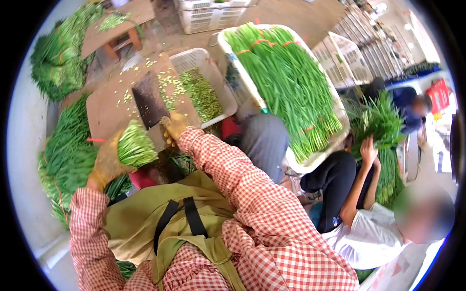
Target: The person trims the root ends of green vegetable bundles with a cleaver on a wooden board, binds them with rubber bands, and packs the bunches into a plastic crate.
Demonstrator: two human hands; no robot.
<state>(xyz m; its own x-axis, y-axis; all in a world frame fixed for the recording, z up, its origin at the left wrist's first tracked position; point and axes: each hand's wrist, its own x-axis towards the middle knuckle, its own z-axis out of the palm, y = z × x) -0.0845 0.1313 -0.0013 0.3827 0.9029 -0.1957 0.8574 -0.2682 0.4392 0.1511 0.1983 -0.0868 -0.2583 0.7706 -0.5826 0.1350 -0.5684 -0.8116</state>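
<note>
My left hand (108, 162), in a yellow glove, is wrapped round a bundle of garlic chives (137, 145). The pale stem ends of the bundle face up and to the right, at the near edge of a brown cutting board (108, 109). My right hand (175, 126), gloved too, is closed at the near end of a wide dark cleaver (149, 101); the handle is hidden in the fingers. The blade lies over the board, apart from the bundle. Chopped stem bits (170, 89) are scattered on both sides of it.
Beyond the board, a white basket (229, 99) holds cut bits. A larger crate (343, 114) of tied chives stands to the right. Chive piles (80, 160) lie at left, near a wooden stool (128, 17). At right, a seated person (366, 223) handles chives; another person sits behind.
</note>
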